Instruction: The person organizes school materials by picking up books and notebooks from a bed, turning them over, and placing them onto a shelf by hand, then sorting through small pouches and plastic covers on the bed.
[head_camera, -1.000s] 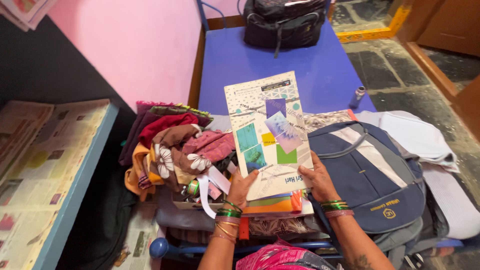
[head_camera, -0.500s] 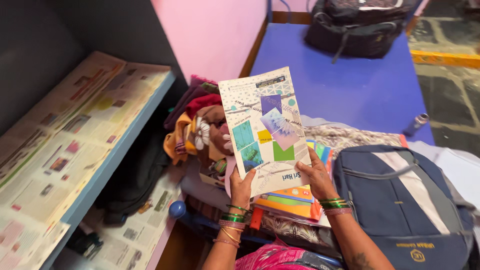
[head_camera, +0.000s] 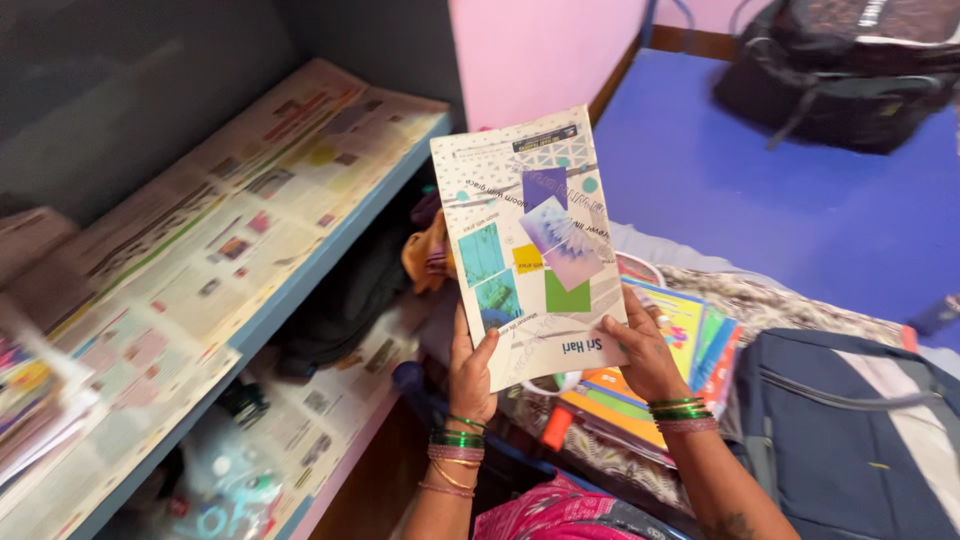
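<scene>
Notebook (head_camera: 530, 240), pinched at its bottom corners by left hand (head_camera: 472, 368) and right hand (head_camera: 640, 352), could flop forward, unsupported above.

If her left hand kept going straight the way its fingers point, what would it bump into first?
The left hand grips the booklet, fingers pointing up and away. Straight on, probably the orange cloth behind it; depth is unclear.
</scene>
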